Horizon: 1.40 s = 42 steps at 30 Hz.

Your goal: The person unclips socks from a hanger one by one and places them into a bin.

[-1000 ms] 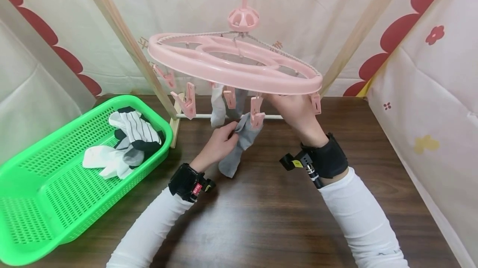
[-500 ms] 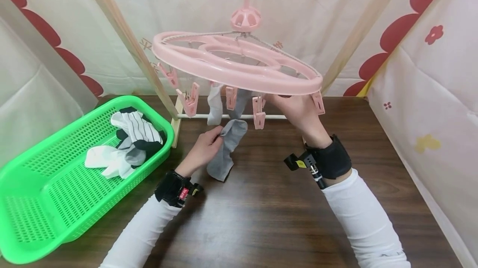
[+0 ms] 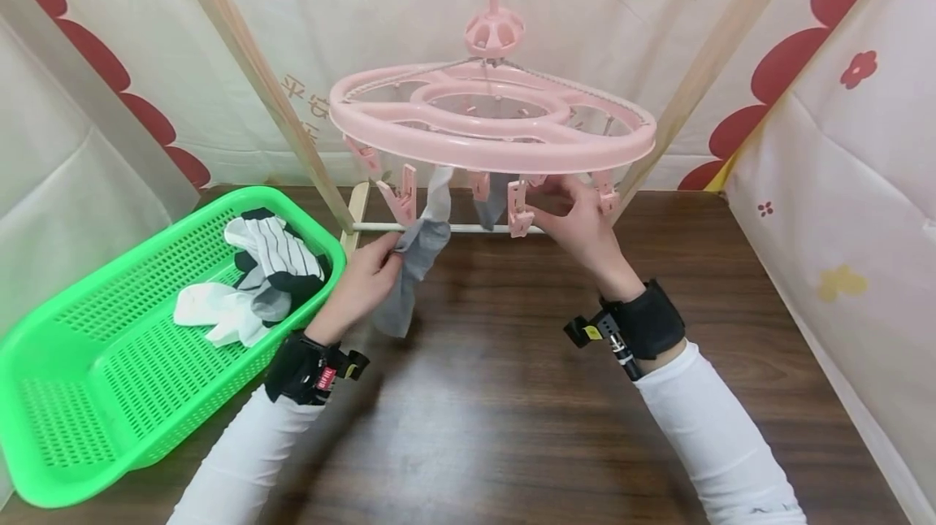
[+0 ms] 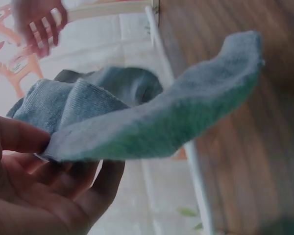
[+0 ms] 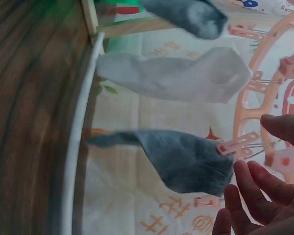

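My left hand (image 3: pixel 363 277) pinches a grey sock (image 3: pixel 420 253) near its opening, and the rest of it dangles. In the left wrist view, thumb and fingers grip the grey sock (image 4: pixel 152 122) at its edge. Above is a pink round clip hanger (image 3: pixel 497 155) with clothespins (image 3: pixel 520 212) below its ring. A white sock (image 5: pixel 171 78) and another grey sock (image 5: pixel 186 161) hang from it; a pink clothespin (image 5: pixel 237 144) bites the grey one's edge. My right hand (image 3: pixel 585 232) is beneath the ring's right side, its fingers apart and holding nothing, close to that hanging sock.
A green basket (image 3: pixel 132 370) at the left contains a striped black-and-white sock (image 3: pixel 274 249), white socks (image 3: pixel 223 310) and a grey one. Wooden poles (image 3: pixel 249 78) and a white rod (image 3: pixel 475 228) frame the hanger above a brown table (image 3: pixel 526 395).
My left hand has moved left with the grey sock, away from the front clothespins. The hanger has swung right and levelled. My right hand's fingers have come into view below the ring.
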{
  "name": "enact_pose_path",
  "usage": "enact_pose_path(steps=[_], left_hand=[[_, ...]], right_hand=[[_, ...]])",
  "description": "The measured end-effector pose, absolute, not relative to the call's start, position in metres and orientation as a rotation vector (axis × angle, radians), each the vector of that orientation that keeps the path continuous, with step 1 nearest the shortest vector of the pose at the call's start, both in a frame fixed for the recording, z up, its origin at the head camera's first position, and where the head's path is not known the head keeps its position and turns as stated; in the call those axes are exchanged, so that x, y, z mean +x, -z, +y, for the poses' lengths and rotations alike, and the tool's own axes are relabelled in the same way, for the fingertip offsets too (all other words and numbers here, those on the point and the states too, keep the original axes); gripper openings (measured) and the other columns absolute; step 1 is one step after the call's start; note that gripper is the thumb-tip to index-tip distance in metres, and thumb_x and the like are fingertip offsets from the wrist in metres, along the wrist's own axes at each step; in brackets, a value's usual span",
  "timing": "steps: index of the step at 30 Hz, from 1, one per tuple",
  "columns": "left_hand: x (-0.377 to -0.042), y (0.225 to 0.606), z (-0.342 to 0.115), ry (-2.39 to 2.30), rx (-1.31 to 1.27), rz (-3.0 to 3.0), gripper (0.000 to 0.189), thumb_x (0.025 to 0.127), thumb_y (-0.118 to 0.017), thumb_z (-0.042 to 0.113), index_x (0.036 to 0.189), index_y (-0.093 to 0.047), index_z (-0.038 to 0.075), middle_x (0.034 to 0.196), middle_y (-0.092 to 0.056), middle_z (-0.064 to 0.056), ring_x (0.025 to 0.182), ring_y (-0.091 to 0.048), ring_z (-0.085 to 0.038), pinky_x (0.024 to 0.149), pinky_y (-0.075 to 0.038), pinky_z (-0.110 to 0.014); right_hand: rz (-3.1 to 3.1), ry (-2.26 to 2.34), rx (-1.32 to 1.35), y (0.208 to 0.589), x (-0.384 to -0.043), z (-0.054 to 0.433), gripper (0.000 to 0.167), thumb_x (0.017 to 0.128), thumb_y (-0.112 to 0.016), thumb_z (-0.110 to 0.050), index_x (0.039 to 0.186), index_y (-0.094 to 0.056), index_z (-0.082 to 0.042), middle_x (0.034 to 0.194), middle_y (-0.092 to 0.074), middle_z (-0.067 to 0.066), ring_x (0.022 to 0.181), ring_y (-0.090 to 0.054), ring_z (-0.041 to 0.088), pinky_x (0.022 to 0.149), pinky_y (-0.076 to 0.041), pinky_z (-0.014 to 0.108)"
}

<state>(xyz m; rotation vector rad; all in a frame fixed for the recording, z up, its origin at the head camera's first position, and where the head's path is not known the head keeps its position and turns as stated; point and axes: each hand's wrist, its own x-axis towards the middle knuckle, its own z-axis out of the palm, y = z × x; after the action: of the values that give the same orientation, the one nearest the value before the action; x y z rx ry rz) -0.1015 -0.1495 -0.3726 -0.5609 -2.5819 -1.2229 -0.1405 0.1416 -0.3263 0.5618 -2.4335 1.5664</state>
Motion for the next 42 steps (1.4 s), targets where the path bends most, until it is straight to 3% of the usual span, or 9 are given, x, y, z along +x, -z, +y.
enact_pose_path(steps=[4,12,18,26,36,39,42], left_hand=[[-0.096,0.359,-0.162,1.151,-0.491,-2.570,0.012,0.093,-0.045,0.000,0.086,-0.053,0.004,0.065,-0.042,-0.004,0.055,-0.043,-0.019,0.052,-0.034,-0.033],[-0.085,0.335,-0.198,1.097,-0.315,-2.541,0.014,0.094,-0.042,0.000,0.092,-0.055,0.002,0.071,-0.045,-0.011,0.061,-0.043,-0.025,0.055,-0.034,-0.037],[-0.072,0.318,-0.230,1.048,-0.139,-2.503,0.023,0.097,-0.039,0.005,0.106,-0.060,0.000,0.085,-0.054,-0.017,0.070,-0.043,-0.026,0.060,-0.033,-0.035],[-0.062,0.303,-0.260,1.098,0.096,-2.496,0.026,0.101,-0.038,0.018,0.107,-0.056,0.001,0.076,-0.038,-0.010,0.066,-0.036,-0.019,0.057,-0.030,-0.030],[-0.058,0.294,-0.283,1.011,0.208,-2.424,0.024,0.098,-0.041,0.015,0.106,-0.059,0.002,0.072,-0.042,-0.004,0.067,-0.036,-0.016,0.058,-0.028,-0.029],[-0.057,0.294,-0.288,0.924,0.234,-2.438,0.028,0.098,-0.040,0.014,0.110,-0.062,0.002,0.080,-0.050,-0.011,0.068,-0.039,-0.016,0.059,-0.029,-0.028],[-0.055,0.297,-0.292,0.867,0.251,-2.448,0.033,0.095,-0.038,0.007,0.114,-0.064,0.003,0.092,-0.059,-0.015,0.072,-0.042,-0.017,0.058,-0.031,-0.027]], right_hand=[[-2.430,-1.562,0.555,0.336,-0.143,0.144,0.038,0.087,-0.071,-0.008,0.121,-0.056,0.003,0.119,-0.059,0.016,0.114,-0.052,0.026,0.097,-0.040,0.046],[-2.381,-1.420,0.659,0.357,-0.146,0.148,0.030,0.083,-0.071,0.002,0.110,-0.061,0.008,0.108,-0.062,0.022,0.106,-0.057,0.034,0.091,-0.042,0.048],[-2.381,-1.366,0.684,0.365,-0.149,0.150,0.028,0.083,-0.067,0.009,0.110,-0.059,0.010,0.106,-0.062,0.023,0.106,-0.058,0.036,0.090,-0.043,0.050],[-2.466,-1.326,0.645,0.372,-0.150,0.151,0.026,0.085,-0.064,0.009,0.111,-0.059,0.009,0.108,-0.062,0.023,0.105,-0.058,0.035,0.085,-0.046,0.046],[-2.459,-1.403,0.645,0.376,-0.151,0.152,0.027,0.085,-0.063,0.008,0.112,-0.057,0.011,0.107,-0.061,0.024,0.103,-0.059,0.036,0.084,-0.048,0.051],[-2.468,-1.393,0.618,0.376,-0.152,0.151,0.028,0.086,-0.062,0.007,0.113,-0.057,0.011,0.106,-0.062,0.024,0.103,-0.059,0.035,0.084,-0.047,0.047],[-2.433,-1.426,0.593,0.376,-0.153,0.152,0.028,0.087,-0.062,0.006,0.114,-0.057,0.010,0.108,-0.062,0.022,0.104,-0.058,0.032,0.084,-0.046,0.035]])
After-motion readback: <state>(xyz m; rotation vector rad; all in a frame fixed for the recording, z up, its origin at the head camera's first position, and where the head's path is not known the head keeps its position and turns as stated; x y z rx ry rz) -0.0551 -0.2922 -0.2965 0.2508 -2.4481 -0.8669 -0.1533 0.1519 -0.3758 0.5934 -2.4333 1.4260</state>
